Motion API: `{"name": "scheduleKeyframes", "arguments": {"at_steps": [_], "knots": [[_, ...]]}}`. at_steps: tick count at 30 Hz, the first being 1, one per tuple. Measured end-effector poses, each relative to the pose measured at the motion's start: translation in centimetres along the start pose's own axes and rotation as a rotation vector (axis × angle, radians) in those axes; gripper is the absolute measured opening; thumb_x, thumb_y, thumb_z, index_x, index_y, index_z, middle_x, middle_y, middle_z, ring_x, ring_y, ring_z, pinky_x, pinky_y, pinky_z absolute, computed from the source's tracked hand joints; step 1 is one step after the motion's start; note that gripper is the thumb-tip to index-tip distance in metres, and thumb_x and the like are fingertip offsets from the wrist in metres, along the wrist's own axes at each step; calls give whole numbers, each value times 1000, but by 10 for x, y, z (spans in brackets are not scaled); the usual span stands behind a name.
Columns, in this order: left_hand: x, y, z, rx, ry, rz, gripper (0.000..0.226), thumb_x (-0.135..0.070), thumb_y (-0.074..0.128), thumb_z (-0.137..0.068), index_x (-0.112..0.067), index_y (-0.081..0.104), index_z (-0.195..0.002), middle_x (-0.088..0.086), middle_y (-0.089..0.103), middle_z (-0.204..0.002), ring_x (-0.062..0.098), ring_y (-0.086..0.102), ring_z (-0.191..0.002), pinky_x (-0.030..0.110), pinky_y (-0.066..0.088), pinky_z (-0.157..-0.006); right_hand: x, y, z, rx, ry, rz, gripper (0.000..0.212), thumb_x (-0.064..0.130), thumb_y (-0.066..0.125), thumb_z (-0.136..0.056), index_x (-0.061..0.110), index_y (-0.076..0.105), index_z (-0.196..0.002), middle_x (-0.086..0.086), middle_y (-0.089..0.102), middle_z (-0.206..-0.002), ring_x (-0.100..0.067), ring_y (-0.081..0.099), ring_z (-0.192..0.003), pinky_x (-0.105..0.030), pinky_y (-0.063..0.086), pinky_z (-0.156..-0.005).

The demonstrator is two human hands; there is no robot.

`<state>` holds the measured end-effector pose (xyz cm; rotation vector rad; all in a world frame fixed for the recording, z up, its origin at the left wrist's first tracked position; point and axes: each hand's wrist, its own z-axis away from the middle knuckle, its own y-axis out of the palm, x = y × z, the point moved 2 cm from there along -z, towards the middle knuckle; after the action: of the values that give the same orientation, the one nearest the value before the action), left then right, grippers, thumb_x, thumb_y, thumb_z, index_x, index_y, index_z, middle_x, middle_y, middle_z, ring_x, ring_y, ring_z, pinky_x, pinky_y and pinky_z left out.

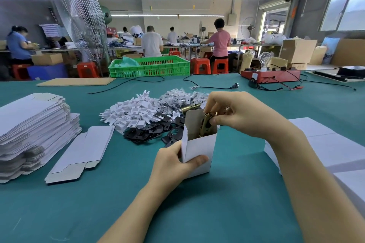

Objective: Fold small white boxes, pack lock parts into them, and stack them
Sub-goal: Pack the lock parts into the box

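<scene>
Green table (237, 193) bare around held box (199, 150), parts pile (142, 118) beyond

A red test unit (271, 76) carrying a clear bulb (264, 59) is located near the far right edge of the green table (59, 213). Black cables (138, 81) are laid along the far edge. A cardboard sheet (76, 81) lies at the far left.

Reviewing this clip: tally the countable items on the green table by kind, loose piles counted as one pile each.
Open white cardboard box, gripped by the left hand: 1
Brass lock part, pinched by the right hand: 1
Single flat unfolded white box blank: 1
Stack of flat blanks: 1
White plastic piece pile: 1
Black metal plate pile: 1
Total: 6
</scene>
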<state>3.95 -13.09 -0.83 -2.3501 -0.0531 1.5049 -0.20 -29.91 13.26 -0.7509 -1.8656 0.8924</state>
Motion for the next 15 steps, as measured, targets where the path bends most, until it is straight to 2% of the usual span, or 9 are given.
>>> {"name": "scheduleKeyframes", "arguments": {"at_steps": [3,8,15], "knots": [[0,0,1,0,-15,2,31,-55,76,-59,-44,69,-88,-17,74,-86,8,69,-84,33,54,-77,-4,4,-2,10,8,47,16,9,69,-85,21,61,-92,7,67,-88,-14,60,-85,-30,48,-74],[-1,-1,1,0,-31,14,26,-43,77,-66,-47,67,-89,-17,74,-88,9,69,-86,35,55,-79,-9,8,-4,-3,-9,125,15,11,69,-85,21,60,-92,16,60,-81,-4,52,-78,-18,39,-65],[-1,-1,0,-6,-49,24,26,-42,77,-66,-47,68,-89,-18,74,-89,9,69,-87,38,56,-81,-11,10,-7,-3,-35,223,14,14,66,-88,19,59,-98,22,51,-80,-1,47,-79,-14,35,-64]]}}
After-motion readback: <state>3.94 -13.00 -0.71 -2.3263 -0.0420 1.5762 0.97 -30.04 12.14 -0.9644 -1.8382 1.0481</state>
